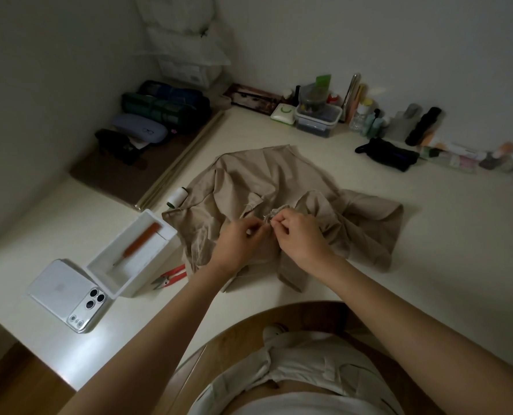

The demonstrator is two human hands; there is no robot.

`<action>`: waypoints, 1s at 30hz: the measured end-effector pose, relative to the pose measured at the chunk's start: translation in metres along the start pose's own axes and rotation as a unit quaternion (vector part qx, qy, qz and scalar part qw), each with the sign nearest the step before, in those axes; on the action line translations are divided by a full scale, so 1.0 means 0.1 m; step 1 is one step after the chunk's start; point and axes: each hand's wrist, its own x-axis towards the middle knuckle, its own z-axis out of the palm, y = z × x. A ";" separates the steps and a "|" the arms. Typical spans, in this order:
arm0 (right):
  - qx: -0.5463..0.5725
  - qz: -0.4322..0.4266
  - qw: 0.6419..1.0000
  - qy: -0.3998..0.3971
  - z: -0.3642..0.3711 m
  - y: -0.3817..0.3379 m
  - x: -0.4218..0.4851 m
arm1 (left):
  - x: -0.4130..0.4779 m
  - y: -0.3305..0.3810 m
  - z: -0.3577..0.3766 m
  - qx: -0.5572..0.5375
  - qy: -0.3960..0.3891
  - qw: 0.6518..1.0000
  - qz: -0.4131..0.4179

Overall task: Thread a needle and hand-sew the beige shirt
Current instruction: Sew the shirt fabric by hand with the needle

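Presently, item: shirt [267, 175], beige, crumpled on the table [428, 235], directly under and beyond the fingers.

- **Left hand [243, 239] and right hand [298, 235]:** fingers of both are curled, with the tips nearly meeting. They pinch a raised, bunched fold of the shirt between them.
- **Needle:** too small to make out, and which fingers hold it cannot be told.
- **Step, by judgement:** threading is likely done and a stitch is being worked at the fold.
- **Next move calls for:** one hand holding the fold taut while the other pushes the point through and draws it clear. The thread then wants pulling snug without puckering the cloth.
- **Spool [177, 197], white thread:** well left of the fingers, just beside the shirt's edge.
- **Snips [174, 274], red:** left of the fingers and nearer the body, by the hem.
- **Box [129, 287], white:** further left, with an orange-handled tool [138, 244] inside.
- **Phone [60, 292]:** leftmost, just beside the box.
- **Writing:** none readable. The mark on the phone's back and the labels on the far containers [318, 118] are blurred.
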 end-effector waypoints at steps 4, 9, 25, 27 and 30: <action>0.017 0.018 1.000 -0.008 0.02 -0.03 -0.02 | -0.01 -0.01 0.00 0.093 0.010 0.995 0.043; 0.064 0.037 0.997 -0.036 -0.01 -0.09 -0.07 | -0.05 0.11 -0.07 0.061 0.079 0.995 0.032; 0.090 0.016 0.993 -0.071 -0.03 -0.08 -0.13 | -0.03 0.13 -0.14 0.019 0.101 0.994 -0.021; 0.092 0.009 0.994 -0.052 -0.04 -0.11 -0.11 | -0.04 0.16 -0.12 0.011 0.092 0.996 -0.004; 0.101 0.008 0.995 -0.020 -0.02 -0.14 -0.07 | -0.05 0.18 -0.10 0.018 0.060 0.997 0.046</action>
